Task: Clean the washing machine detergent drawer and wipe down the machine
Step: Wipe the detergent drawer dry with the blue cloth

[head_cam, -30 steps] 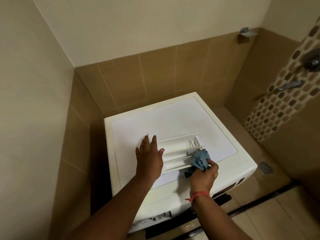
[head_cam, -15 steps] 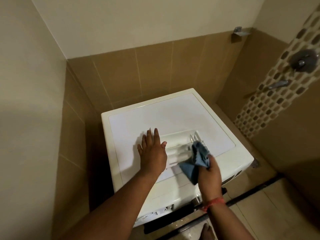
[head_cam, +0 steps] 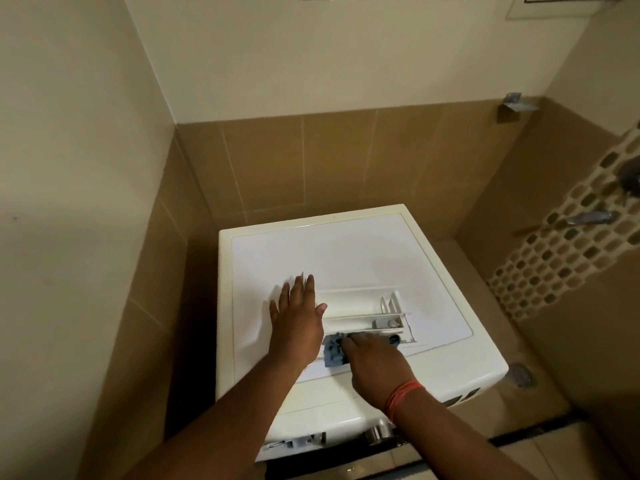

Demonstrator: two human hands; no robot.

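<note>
Low in the centre of the frame, the white detergent drawer (head_cam: 363, 313) lies on top of the washing machine (head_cam: 346, 258). The left hand (head_cam: 298, 323) rests flat at the drawer's left end, fingers straight and spread. The right hand (head_cam: 375, 362) presses a blue cloth (head_cam: 333, 351) into the drawer's nearest compartment, fingers apparently curled around it.

1. One view only: head cam, wide-angle, so nothing is shared with a second view.
2. Looks forward and steeply down from above the washer (head_cam: 346, 265), into a tiled corner.
3. Near: both forearms enter from the bottom edge, and the washer top fills lower centre.
</note>
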